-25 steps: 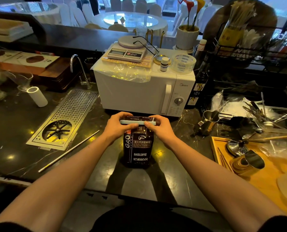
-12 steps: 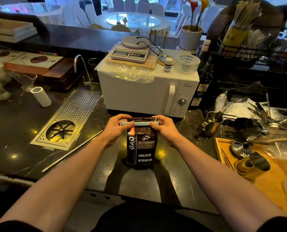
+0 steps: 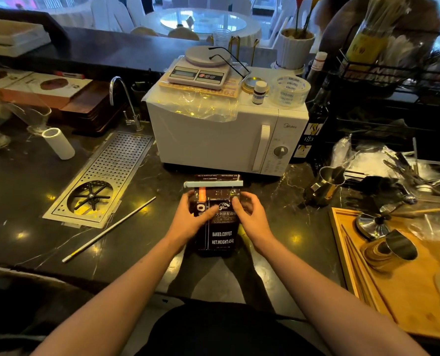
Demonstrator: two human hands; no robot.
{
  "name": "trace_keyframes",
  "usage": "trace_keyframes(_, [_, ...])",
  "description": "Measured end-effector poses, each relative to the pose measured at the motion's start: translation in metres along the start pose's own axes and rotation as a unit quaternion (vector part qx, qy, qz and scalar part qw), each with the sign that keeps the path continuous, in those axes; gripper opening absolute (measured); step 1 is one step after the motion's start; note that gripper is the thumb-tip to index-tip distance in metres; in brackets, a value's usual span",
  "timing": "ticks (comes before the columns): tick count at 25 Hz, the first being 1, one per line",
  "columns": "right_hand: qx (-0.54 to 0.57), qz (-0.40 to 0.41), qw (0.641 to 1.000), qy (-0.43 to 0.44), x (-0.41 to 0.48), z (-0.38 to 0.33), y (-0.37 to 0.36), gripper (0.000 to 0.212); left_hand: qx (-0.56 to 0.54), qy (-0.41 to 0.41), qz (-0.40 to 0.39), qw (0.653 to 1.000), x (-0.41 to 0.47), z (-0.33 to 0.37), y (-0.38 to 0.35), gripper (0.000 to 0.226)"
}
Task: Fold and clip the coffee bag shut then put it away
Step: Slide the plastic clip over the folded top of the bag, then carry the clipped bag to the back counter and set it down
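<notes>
A dark coffee bag (image 3: 220, 233) with white lettering stands upright on the black counter in front of the microwave. A pale blue clip bar (image 3: 213, 184) runs across its folded top. My left hand (image 3: 192, 219) grips the bag's left side below the clip, thumb across the front. On the right side my right hand (image 3: 251, 218) holds the bag the same way. Both hands sit lower than the clip and do not touch it.
A white microwave (image 3: 213, 140) stands just behind the bag, with a scale (image 3: 199, 69) and tape roll (image 3: 289, 89) on top. A perforated metal drip tray (image 3: 103, 179) and a thin white rod (image 3: 109, 229) lie to the left. A steel pitcher (image 3: 326, 185) and wooden tray (image 3: 403, 286) sit right.
Both hands have let go of the clip at the bag's top and slid down to grip the bag's sides. The clip stays on the folded top.
</notes>
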State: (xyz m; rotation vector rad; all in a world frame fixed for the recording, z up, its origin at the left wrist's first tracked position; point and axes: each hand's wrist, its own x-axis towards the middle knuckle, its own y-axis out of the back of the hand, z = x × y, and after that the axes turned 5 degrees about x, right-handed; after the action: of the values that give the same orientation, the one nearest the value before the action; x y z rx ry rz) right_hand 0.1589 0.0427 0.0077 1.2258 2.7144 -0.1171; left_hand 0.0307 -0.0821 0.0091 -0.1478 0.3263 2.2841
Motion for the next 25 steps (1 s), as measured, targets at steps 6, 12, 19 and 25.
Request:
trace_keyframes(6, [-0.013,-0.012,1.0,0.007,-0.016,0.027,-0.006,0.066,0.036,-0.041,0.025,0.998,-0.02,-0.026,-0.013,0.087])
trace_keyframes(12, [-0.062,0.013,0.998,0.014,-0.017,0.032,-0.009,0.066,0.108,-0.036,0.048,0.992,-0.015,-0.036,-0.014,0.092])
trace_keyframes(19, [-0.11,0.039,0.993,0.015,-0.01,0.039,-0.011,0.074,0.103,-0.028,0.062,0.992,-0.008,-0.037,-0.016,0.09])
trace_keyframes(25, [-0.091,0.054,0.994,0.021,-0.006,0.029,-0.012,0.063,0.077,-0.021,0.086,0.993,-0.005,-0.035,-0.02,0.085])
